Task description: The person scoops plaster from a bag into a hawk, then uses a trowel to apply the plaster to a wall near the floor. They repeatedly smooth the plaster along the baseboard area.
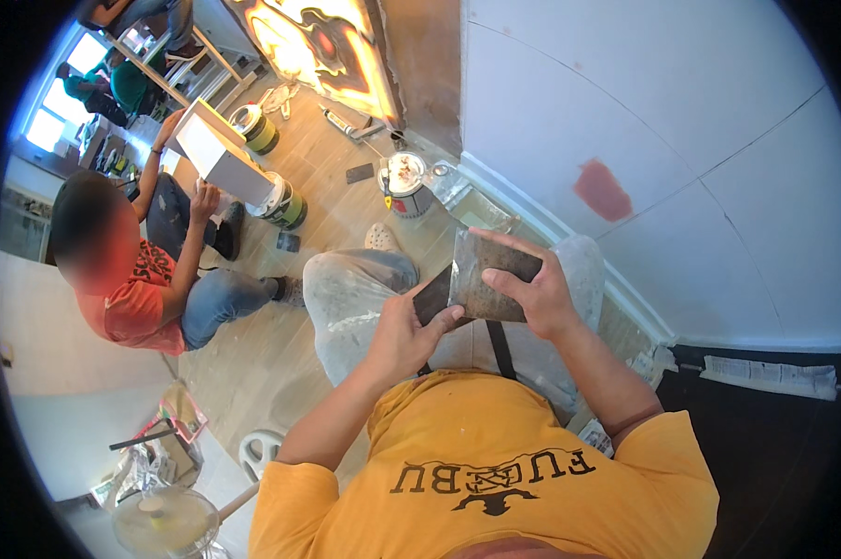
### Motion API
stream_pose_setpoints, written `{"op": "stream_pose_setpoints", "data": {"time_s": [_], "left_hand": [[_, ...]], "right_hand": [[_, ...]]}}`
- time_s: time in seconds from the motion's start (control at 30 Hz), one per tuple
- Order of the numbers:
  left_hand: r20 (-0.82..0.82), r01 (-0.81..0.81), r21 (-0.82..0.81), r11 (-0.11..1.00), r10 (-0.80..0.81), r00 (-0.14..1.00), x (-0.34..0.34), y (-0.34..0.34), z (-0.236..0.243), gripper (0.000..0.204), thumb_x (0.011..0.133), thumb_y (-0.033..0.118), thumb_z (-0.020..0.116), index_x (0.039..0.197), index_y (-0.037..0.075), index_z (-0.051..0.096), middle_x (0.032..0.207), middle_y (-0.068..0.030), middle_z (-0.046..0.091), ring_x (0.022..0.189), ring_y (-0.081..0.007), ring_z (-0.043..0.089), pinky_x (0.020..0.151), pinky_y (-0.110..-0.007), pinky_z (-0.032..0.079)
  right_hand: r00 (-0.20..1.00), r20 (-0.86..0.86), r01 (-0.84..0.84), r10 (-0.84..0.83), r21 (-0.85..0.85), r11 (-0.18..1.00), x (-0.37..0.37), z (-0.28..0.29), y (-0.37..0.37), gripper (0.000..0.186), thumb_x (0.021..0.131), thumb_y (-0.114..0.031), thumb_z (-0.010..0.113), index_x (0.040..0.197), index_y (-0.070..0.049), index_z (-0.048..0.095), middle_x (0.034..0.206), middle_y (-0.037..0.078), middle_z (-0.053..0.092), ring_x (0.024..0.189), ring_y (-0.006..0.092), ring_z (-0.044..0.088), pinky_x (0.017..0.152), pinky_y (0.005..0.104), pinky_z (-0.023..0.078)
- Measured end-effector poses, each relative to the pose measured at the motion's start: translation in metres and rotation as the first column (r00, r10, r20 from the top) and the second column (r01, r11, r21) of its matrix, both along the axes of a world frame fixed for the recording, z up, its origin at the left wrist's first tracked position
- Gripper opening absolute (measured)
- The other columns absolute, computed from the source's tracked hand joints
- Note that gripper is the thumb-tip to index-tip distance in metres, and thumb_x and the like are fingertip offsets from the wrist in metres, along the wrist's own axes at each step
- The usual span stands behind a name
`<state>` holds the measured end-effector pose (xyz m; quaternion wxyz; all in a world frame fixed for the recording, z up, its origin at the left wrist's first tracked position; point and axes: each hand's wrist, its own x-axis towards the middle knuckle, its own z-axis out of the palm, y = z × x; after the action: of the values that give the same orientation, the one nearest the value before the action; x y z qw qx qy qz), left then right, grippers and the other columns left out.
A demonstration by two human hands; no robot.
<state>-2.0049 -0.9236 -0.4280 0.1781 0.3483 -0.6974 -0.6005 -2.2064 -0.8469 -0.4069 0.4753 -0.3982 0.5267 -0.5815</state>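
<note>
In front of my body, between my knees, both hands hold a worn, dark brown rectangular piece [478, 300] with a pale scuffed edge; it looks like sandpaper, but I cannot tell for certain. My right hand [546, 296] grips its right side, thumb on the face and fingers over the far edge. My left hand [403, 337] is closed on a darker flat strip [430, 297] that passes behind the brown piece, its thumb at the piece's lower left corner. Whether the two are joined is hidden.
An open paint can [407, 200] and a clear tray [485, 212] stand ahead by the white wall [607, 102]. To the left, a co-worker in an orange shirt [127, 303] handles a white box [217, 160] near several buckets [285, 207]. A fan [167, 522] is behind left.
</note>
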Motion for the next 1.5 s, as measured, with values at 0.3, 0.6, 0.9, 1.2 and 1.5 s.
{"op": "stream_pose_setpoints", "data": {"time_s": [0.3,0.6,0.9,1.2,1.5], "left_hand": [[-0.149,-0.228,0.059,0.972,0.235,0.961,-0.008,0.012,-0.003,0.041,0.087,0.005,0.077,0.125,-0.003,0.065,0.093,-0.0074,0.074,0.082,-0.0080,0.063,0.075,-0.026,0.052],[-0.302,-0.338,-0.097,0.936,0.296,0.906,-0.013,0.016,-0.003,0.052,0.085,0.002,0.077,0.134,-0.003,0.058,0.106,-0.0081,0.073,0.090,-0.0088,0.064,0.080,-0.026,0.052],[-0.129,-0.144,-0.232,0.962,0.117,0.985,-0.001,0.009,-0.007,0.057,0.085,0.006,0.078,0.138,0.003,0.057,0.097,-0.0077,0.073,0.081,-0.0075,0.062,0.073,-0.025,0.051],[-0.004,-0.081,0.098,0.992,0.082,0.997,-0.008,0.003,0.002,0.053,0.089,0.014,0.077,0.135,0.001,0.055,0.086,0.0003,0.066,0.068,-0.0061,0.053,0.061,-0.024,0.045],[-0.413,-0.319,0.494,0.809,0.541,0.733,0.008,-0.011,0.012,0.027,0.101,0.017,0.061,0.121,0.000,0.059,0.108,-0.0076,0.069,0.091,-0.0159,0.069,0.074,-0.031,0.059]], "right_hand": [[0.992,0.082,0.095,-0.092,-0.038,0.995,-0.001,-0.001,-0.004,0.048,0.087,-0.009,0.066,0.134,0.000,0.061,0.129,0.009,0.064,0.116,0.0137,0.057,0.103,0.0302,0.044],[0.986,0.096,0.144,-0.139,-0.046,0.989,0.002,0.000,-0.005,0.048,0.087,-0.006,0.065,0.134,0.000,0.061,0.128,0.008,0.064,0.116,0.0129,0.057,0.103,0.0303,0.045],[0.991,0.125,0.050,-0.048,-0.011,0.999,0.002,-0.007,-0.001,0.047,0.088,-0.007,0.065,0.134,-0.001,0.062,0.128,0.007,0.065,0.114,0.0130,0.058,0.102,0.0296,0.046],[0.999,0.032,-0.003,0.004,-0.013,1.000,-0.008,-0.020,-0.005,0.048,0.087,-0.008,0.068,0.134,-0.002,0.062,0.130,0.008,0.065,0.117,0.0147,0.057,0.107,0.0324,0.043],[0.863,0.420,0.370,-0.281,-0.146,0.918,-0.025,-0.012,-0.008,0.057,0.091,-0.012,0.073,0.142,0.002,0.051,0.128,0.011,0.063,0.119,0.0168,0.057,0.106,0.0329,0.044]]}}
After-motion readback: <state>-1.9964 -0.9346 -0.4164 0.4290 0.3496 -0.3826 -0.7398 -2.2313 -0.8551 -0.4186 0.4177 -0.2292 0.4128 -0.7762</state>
